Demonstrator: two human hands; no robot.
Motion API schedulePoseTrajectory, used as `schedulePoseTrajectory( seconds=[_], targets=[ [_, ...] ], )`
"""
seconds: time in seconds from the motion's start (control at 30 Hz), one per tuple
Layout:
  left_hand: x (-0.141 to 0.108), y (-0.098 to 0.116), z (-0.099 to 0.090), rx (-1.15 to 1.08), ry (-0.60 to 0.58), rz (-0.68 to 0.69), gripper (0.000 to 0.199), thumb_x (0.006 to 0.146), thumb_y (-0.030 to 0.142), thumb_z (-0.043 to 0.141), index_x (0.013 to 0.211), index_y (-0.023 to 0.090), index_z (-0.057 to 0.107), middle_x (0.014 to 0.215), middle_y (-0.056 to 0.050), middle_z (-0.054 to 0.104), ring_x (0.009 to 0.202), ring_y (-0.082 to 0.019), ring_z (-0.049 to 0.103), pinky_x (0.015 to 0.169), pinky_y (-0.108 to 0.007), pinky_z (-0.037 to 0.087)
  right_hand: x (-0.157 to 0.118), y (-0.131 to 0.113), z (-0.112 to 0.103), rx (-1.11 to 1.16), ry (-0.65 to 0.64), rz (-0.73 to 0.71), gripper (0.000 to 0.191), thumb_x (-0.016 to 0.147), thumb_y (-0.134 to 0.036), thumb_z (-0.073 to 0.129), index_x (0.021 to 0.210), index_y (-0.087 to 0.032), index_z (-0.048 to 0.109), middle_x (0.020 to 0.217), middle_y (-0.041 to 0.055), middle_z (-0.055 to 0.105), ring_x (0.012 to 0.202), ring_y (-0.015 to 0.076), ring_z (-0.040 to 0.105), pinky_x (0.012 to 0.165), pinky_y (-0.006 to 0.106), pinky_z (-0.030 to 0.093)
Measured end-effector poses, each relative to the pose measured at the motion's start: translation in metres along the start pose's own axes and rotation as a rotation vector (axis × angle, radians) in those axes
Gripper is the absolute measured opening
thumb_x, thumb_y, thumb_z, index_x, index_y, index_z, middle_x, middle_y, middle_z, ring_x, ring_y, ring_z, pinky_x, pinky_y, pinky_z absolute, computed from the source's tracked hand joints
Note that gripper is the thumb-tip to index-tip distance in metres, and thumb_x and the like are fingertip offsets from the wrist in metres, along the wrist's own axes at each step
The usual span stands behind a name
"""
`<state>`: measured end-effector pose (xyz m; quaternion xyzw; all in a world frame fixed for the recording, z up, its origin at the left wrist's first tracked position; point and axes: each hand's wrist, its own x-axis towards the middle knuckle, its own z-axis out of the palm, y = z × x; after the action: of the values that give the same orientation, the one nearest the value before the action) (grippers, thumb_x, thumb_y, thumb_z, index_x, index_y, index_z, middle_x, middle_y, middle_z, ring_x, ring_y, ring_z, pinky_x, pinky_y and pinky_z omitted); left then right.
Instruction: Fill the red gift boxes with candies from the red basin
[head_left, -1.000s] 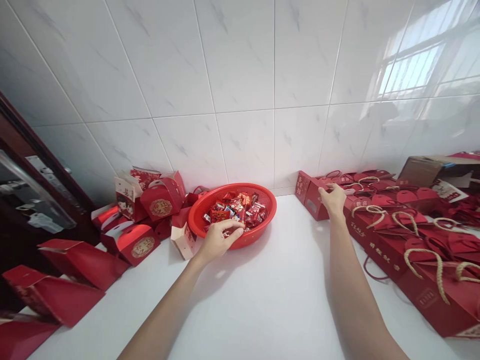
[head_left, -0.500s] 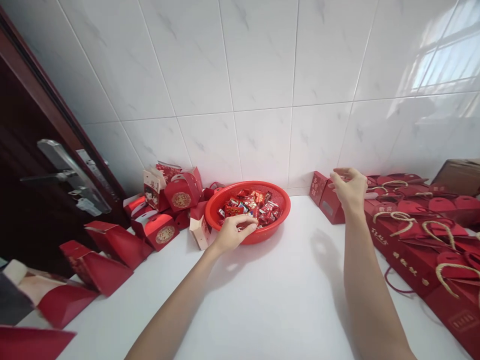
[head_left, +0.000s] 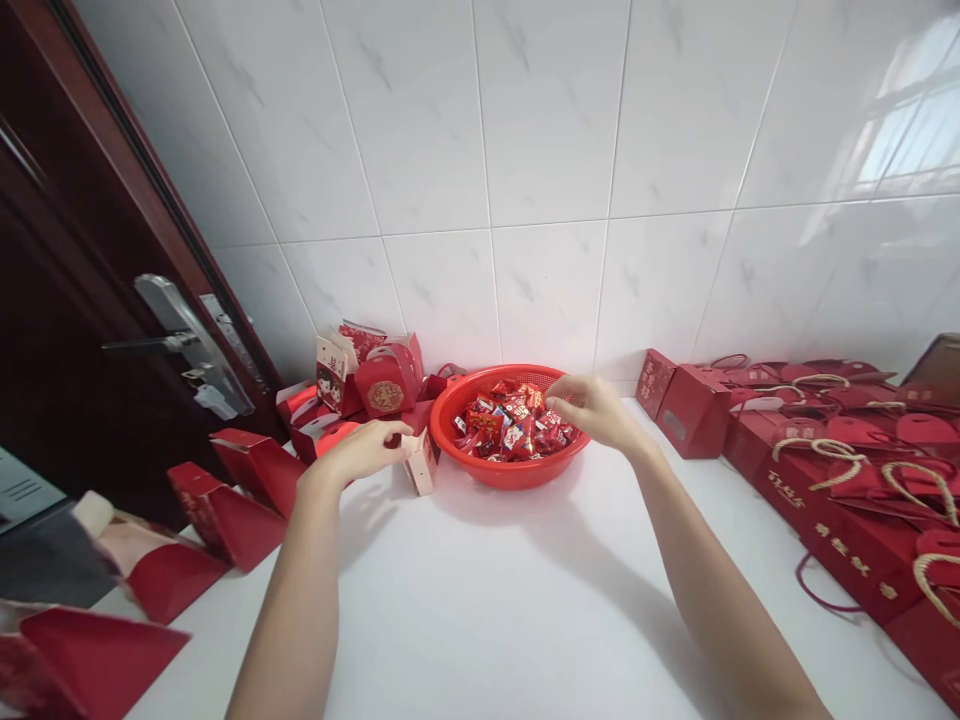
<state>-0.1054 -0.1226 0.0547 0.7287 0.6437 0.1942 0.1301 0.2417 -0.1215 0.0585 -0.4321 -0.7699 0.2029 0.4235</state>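
Note:
A red plastic basket [head_left: 517, 476] stands against the wall, holding several red-wrapped candies [head_left: 517, 425]. My right hand [head_left: 592, 408] reaches over the basket's right rim, thumb and fingers loosely bent and apart, with nothing visible in them. To the left of the basket, my left hand [head_left: 364, 450] hovers beside a small cream-sided gift box [head_left: 421, 465]. Its fingertips come close to the box's upper edge; whether they touch it I cannot tell. The left fingers are bent with a gap between them and the thumb.
Red gift boxes [head_left: 386, 385] are piled at the back left, and others [head_left: 251, 475] line the left side near the door [head_left: 67, 330]. On the right, rows of red boxes with rope handles [head_left: 810, 500] reach back to the tiled wall [head_left: 547, 280]. White tabletop [head_left: 480, 600] lies between.
My right hand has moved left from the right-hand boxes to above the basket. My left hand has withdrawn from the basket's front to the cream-sided box. The view has shifted slightly left.

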Motion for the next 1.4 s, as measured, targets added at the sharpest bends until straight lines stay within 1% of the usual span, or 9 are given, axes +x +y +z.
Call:
schedulePoseTrajectory(
  seconds=[0.17, 0.3, 0.43, 0.6, 0.77, 0.87, 1.07, 1.23, 1.4],
  targets=[
    [0.002, 0.004, 0.005, -0.038, -0.17, -0.013, 0.026, 0.059, 0.037, 0.063, 0.076, 0.023, 0.077, 0.074, -0.003, 0.075, 0.073, -0.025, 0.068, 0.06, -0.025, 0.047, -0.001, -0.001, 0.026, -0.064, -0.229, -0.059, 0.012, 0.084, -0.022, 0.057, 0.084, -0.02, 0.069, 0.088, 0.0036, 0.073, 0.07, 0.0166, 0.063, 0.065, 0.029, 0.046],
    [0.003, 0.01, 0.007, -0.014, -0.237, 0.027, 0.014, 0.057, 0.029, 0.058, 0.054, 0.023, 0.071, 0.062, 0.0, 0.07, 0.066, -0.023, 0.065, 0.058, -0.025, 0.044, -0.004, -0.002, 0.033, -0.094, -0.305, -0.064, 0.011, 0.086, -0.022, 0.058, 0.087, -0.021, 0.069, 0.09, 0.0026, 0.074, 0.074, 0.0173, 0.063, 0.067, 0.03, 0.044],
    [-0.012, 0.02, -0.01, -0.022, -0.166, 0.007, 0.012, 0.058, 0.026, 0.062, 0.058, 0.023, 0.073, 0.059, 0.001, 0.068, 0.061, -0.02, 0.062, 0.053, -0.024, 0.04, -0.005, -0.008, 0.033, -0.073, -0.326, -0.076, 0.01, 0.087, -0.021, 0.058, 0.089, -0.02, 0.068, 0.093, 0.0026, 0.074, 0.073, 0.0167, 0.062, 0.068, 0.03, 0.044],
    [-0.04, 0.048, -0.029, -0.186, -0.084, 0.08, 0.024, 0.068, 0.043, 0.07, 0.058, 0.021, 0.069, 0.057, 0.0, 0.065, 0.052, -0.016, 0.056, 0.045, -0.023, 0.038, -0.01, -0.025, 0.037, 0.011, -0.378, -0.129, 0.013, 0.091, -0.028, 0.058, 0.092, -0.02, 0.068, 0.092, 0.0034, 0.073, 0.074, 0.0169, 0.063, 0.068, 0.029, 0.045],
    [-0.042, 0.075, -0.017, -0.453, 0.052, 0.043, 0.039, 0.065, 0.055, 0.074, 0.059, 0.017, 0.068, 0.05, -0.001, 0.06, 0.048, -0.014, 0.053, 0.044, -0.023, 0.041, -0.021, -0.047, 0.04, 0.044, -0.408, -0.194, 0.038, 0.083, -0.054, 0.068, 0.102, -0.021, 0.063, 0.098, 0.005, 0.071, 0.079, 0.019, 0.063, 0.066, 0.028, 0.043],
    [-0.038, 0.085, -0.007, -0.528, 0.043, -0.007, 0.042, 0.067, 0.056, 0.074, 0.059, 0.015, 0.069, 0.052, -0.003, 0.062, 0.049, -0.015, 0.056, 0.042, -0.023, 0.042, -0.027, -0.057, 0.042, -0.041, -0.369, -0.183, 0.048, 0.078, -0.059, 0.072, 0.105, -0.022, 0.058, 0.101, 0.0043, 0.069, 0.078, 0.0187, 0.062, 0.064, 0.027, 0.04],
    [-0.041, 0.092, -0.001, -0.616, -0.018, 0.023, 0.041, 0.072, 0.054, 0.072, 0.062, 0.014, 0.07, 0.064, -0.005, 0.069, 0.056, -0.016, 0.062, 0.05, -0.023, 0.048, -0.033, -0.063, 0.047, -0.194, -0.357, -0.177, 0.033, 0.08, -0.035, 0.073, 0.102, -0.023, 0.052, 0.08, -0.0025, 0.065, 0.061, 0.0131, 0.053, 0.059, 0.024, 0.032],
    [-0.048, 0.094, -0.007, -0.606, -0.007, 0.025, 0.038, 0.071, 0.052, 0.073, 0.071, 0.015, 0.073, 0.059, -0.003, 0.064, 0.053, -0.014, 0.057, 0.046, -0.022, 0.044, -0.032, -0.061, 0.039, -0.112, -0.301, -0.167, 0.019, 0.082, -0.015, 0.058, 0.099, -0.022, 0.054, 0.074, -0.0036, 0.064, 0.056, 0.0103, 0.048, 0.058, 0.023, 0.029],
    [-0.046, 0.09, -0.008, -0.453, -0.023, 0.102, 0.03, 0.07, 0.045, 0.075, 0.076, 0.016, 0.073, 0.053, 0.003, 0.053, 0.048, -0.01, 0.046, 0.044, -0.021, 0.034, -0.026, -0.051, 0.031, -0.006, -0.146, -0.179, 0.029, 0.078, -0.004, 0.046, 0.097, -0.021, 0.06, 0.07, -0.0034, 0.059, 0.058, 0.0105, 0.047, 0.057, 0.024, 0.031]
  ],
)
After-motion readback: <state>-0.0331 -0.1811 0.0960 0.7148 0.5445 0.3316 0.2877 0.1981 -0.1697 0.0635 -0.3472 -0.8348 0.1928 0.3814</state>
